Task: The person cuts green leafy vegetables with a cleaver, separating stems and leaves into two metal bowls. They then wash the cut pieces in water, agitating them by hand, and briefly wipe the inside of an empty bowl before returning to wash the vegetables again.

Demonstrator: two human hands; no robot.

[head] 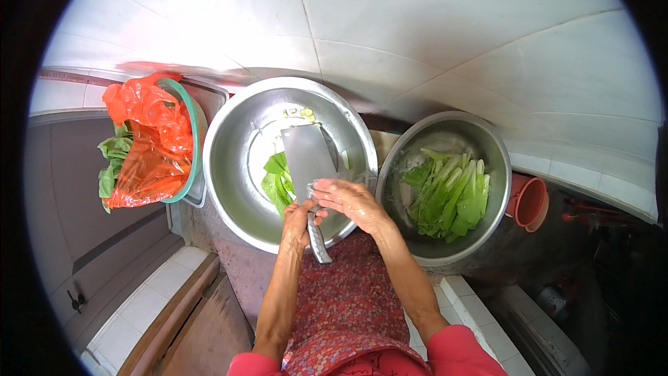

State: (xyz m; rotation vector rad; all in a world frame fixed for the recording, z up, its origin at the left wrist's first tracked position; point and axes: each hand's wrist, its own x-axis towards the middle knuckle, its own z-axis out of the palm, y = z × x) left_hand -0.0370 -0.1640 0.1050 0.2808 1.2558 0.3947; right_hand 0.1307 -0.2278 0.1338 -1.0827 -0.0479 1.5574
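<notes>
My left hand [298, 223] grips a metal cleaver [309, 159] where the handle meets the blade. The blade lies flat to view over a large steel basin [224, 209], and the handle points back towards me. Beside the blade's heel is my right hand [357, 206], wet, its fingers stretched out and holding nothing; whether the fingertips touch the cleaver I cannot tell. Green leaves [276, 180] rest in the basin, partly hidden by the blade. Small pale cut pieces [300, 113] lie towards its far side. To the right, a second steel basin [399, 243] holds leafy green stalks [451, 193].
At left, a green plastic basket [197, 141] holds an orange plastic bag [151, 156] and leafy greens [114, 154]. A tray [209, 94] shows behind it. Red buckets [529, 201] stand right of the second basin. A tiled wall [386, 21] rises behind the basins.
</notes>
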